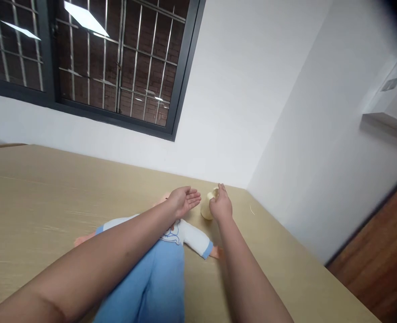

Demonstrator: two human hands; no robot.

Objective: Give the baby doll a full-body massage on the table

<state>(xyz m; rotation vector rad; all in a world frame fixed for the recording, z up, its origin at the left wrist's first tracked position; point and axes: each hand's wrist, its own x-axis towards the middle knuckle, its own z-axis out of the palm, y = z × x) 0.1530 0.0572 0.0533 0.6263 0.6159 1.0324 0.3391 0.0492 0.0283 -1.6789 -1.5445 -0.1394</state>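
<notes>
My right hand (pixel 222 204) grips a small pale yellow bottle-like container (pixel 205 210) from its right side; its exact kind is hard to make out, as the hand covers part of it. My left hand (pixel 185 201) is open beside it, palm turned up, fingers stretched toward the container and holding nothing. Below my left hand a doll (pixel 165 264) lies on its back on the table, dressed in a white top with blue cuffs and a print, and light blue trousers. My left hand and forearm hide most of its head and part of its chest.
A light wood table (pixel 44 193) runs to the white wall (pixel 239 80). On it, right of my right hand, lies a thin pale strip (pixel 252 210). Behind the table is a dark-framed window (pixel 171 112) with bars. A brown wooden panel (pixel 380 255) stands at right.
</notes>
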